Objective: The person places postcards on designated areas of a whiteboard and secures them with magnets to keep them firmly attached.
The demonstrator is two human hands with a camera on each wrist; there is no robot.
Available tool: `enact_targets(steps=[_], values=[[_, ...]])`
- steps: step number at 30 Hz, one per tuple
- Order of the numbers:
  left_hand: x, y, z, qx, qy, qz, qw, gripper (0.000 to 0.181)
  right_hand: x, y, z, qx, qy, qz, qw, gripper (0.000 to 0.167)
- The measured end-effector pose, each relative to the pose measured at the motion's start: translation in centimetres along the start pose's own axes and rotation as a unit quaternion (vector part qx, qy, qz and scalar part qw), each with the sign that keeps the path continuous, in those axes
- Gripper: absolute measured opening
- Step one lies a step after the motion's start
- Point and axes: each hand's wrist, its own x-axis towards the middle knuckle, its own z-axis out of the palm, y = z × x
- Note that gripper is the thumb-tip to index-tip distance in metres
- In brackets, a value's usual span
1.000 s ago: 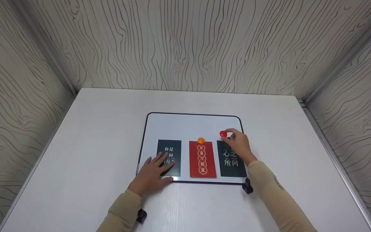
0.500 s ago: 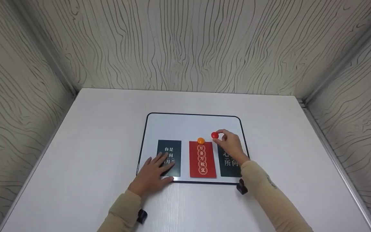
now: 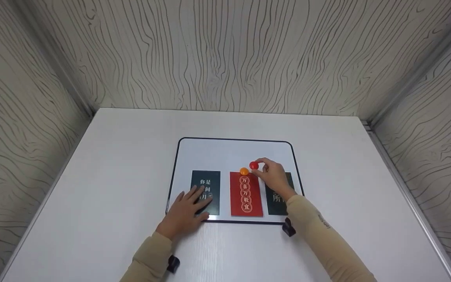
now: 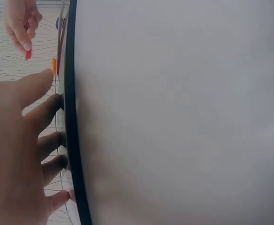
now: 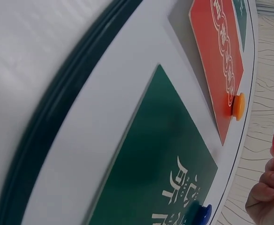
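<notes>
My right hand (image 3: 274, 177) pinches a round red magnet (image 3: 253, 165) between thumb and fingertips. It holds the magnet just right of and above an orange magnet (image 3: 244, 171), which sits at the top edge of a red card (image 3: 246, 199). Spread across the lower part of a dark green card (image 3: 213, 178) on the left, my left hand (image 3: 184, 211) rests with its fingers extended. Another dark green card (image 3: 274, 205) lies partly hidden below my right hand. A blue magnet (image 5: 203, 214) shows at that card's edge in the right wrist view.
All three cards are on a white board (image 3: 210, 152) with a dark rim, lying on a white table (image 3: 131, 156). Patterned panels (image 3: 210, 58) enclose the table's back and sides. Each wrist wears a black mount (image 3: 173, 264).
With the red magnet pinched, my right hand has moved left, from over the right green card to beside the orange magnet. My left hand has stayed in place.
</notes>
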Motion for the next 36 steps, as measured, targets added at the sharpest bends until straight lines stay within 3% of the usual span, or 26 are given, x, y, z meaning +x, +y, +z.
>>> enact_targets(steps=[36], values=[[0.2,-0.1,0.1,0.013,0.001,0.004,0.9999,0.049,0.1,-3.0,2.4,0.013,-0.023,0.011,0.9996,0.035]])
